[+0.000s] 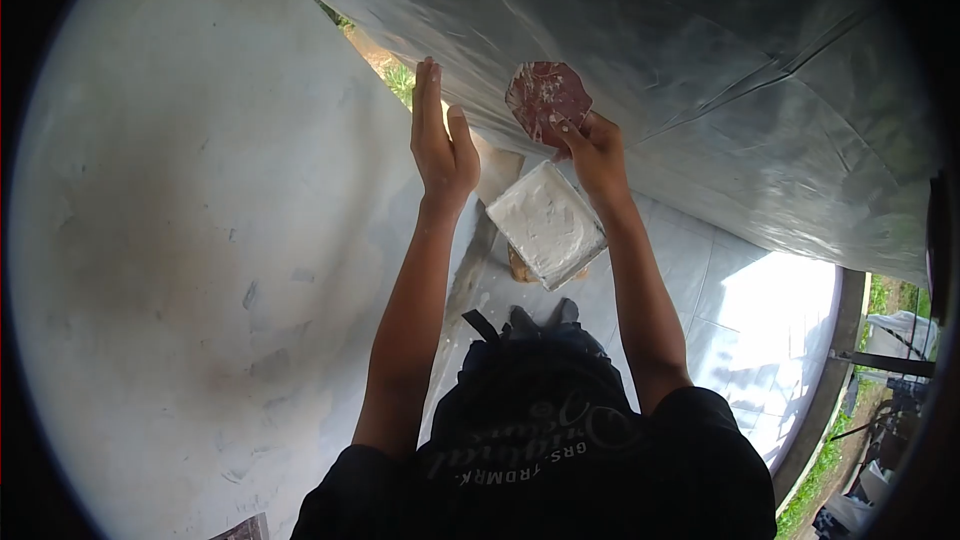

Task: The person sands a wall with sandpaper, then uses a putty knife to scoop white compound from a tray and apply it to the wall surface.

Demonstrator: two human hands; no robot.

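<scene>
My right hand (600,155) grips a flat reddish-brown piece (548,100) with uneven edges and white smears across its face. The thumb lies over its near edge; the fingers behind are partly hidden. Raised beside the pale wall (220,190), my left hand (444,145) is open and bare, its fingers stretched out and the thumb apart. Below and between both hands is a square tub (497,215) full of thick white paste, its rim coated in the same white. Something brownish (519,267) shows under the tub.
Translucent plastic sheeting (690,50) hangs along the right side. Grey floor tiles (690,230) lie below, sunlit farther right. Grass (400,83) shows through a gap ahead. My feet (545,318) are close behind the tub. Beyond a ledge (822,390) at right lie assorted things outdoors.
</scene>
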